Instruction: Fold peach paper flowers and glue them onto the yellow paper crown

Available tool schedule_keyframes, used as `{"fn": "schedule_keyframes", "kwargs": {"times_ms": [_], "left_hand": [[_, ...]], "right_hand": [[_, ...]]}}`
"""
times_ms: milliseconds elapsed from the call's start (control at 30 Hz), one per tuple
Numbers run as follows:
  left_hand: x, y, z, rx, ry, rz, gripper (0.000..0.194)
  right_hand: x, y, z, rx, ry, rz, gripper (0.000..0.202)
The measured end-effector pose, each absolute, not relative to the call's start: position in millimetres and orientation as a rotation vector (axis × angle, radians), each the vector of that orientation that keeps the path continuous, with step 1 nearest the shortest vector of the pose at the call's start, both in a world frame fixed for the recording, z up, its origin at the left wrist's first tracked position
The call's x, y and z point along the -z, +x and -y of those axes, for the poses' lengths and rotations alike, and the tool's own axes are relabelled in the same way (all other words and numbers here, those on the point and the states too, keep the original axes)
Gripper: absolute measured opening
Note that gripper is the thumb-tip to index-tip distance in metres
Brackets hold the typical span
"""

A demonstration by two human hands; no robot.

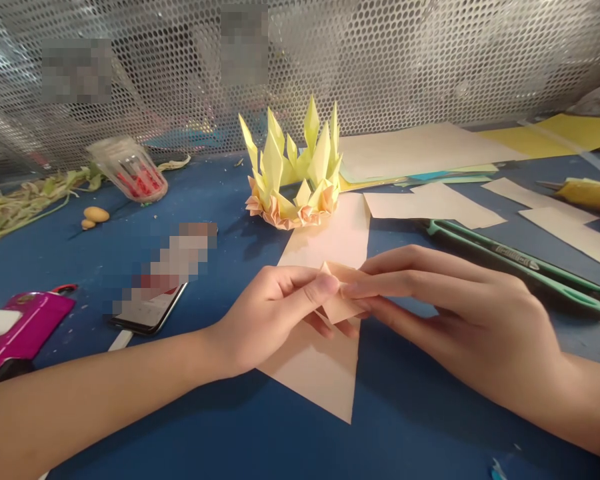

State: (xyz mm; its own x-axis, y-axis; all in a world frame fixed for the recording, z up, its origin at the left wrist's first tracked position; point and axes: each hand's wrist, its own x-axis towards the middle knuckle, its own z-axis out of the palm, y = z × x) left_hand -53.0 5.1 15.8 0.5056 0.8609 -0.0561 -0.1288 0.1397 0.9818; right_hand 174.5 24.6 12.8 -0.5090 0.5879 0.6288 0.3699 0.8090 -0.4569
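Head cam here: both hands meet over the middle of the blue table, and the small folded piece of peach paper is right between them. Left hand has its thumb pressed on the near face with fingers tucked behind, so it's a proper pinch, probably so the creases don't spring open. Right hand pinches the other edge from about 3 o'clock with the fingertips, which I reckon steadies the flap without covering it up. Can't tell exactly where every finger behind it sits, tbh. Under the hands there's a long peach sheet, running roughly from 12 to 6 o'clock. The spiky yellow paper ornament stands upright near 11 to 12 o'clock, probably set back there so elbows don't crush the points. Phone lies flat around 9, handy for a glance, I guess. Green tool is out at 2 to 3, beyond the right hand, and the clear jar leans over at 10, out of the way.
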Motion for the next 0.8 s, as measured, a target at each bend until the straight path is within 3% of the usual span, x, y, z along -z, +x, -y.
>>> {"fn": "schedule_keyframes", "kwargs": {"times_ms": [167, 333, 500, 700, 733, 800], "left_hand": [[-16.2, -51.7, -5.3, -0.827, 1.225, -0.802, 0.021], [-15.5, -51.3, -0.4, -0.847, 1.309, -0.882, 0.026], [-14.8, -50.9, 3.2, -0.877, 1.368, -0.943, 0.027], [-11.8, -52.2, 0.7, -0.881, 1.353, -0.906, 0.026], [-11.1, -52.9, 0.9, -0.877, 1.329, -0.872, 0.029], [-10.2, -54.1, 2.3, -0.891, 1.263, -0.807, 0.055]], "right_hand": [[-8.7, 175.8, -26.8, -0.381, -0.625, 2.167, 0.021], [-9.4, 171.7, -24.5, -0.680, -0.739, 2.058, 0.006], [-15.4, 167.3, -27.3, -1.007, -0.930, 1.990, 0.028], [-16.8, 171.8, -28.0, -0.645, -0.743, 2.060, 0.011], [-17.3, 172.4, -26.9, -0.572, -0.711, 2.054, 0.009], [-19.3, 173.5, -24.3, -0.440, -0.659, 2.073, 0.012]]}}
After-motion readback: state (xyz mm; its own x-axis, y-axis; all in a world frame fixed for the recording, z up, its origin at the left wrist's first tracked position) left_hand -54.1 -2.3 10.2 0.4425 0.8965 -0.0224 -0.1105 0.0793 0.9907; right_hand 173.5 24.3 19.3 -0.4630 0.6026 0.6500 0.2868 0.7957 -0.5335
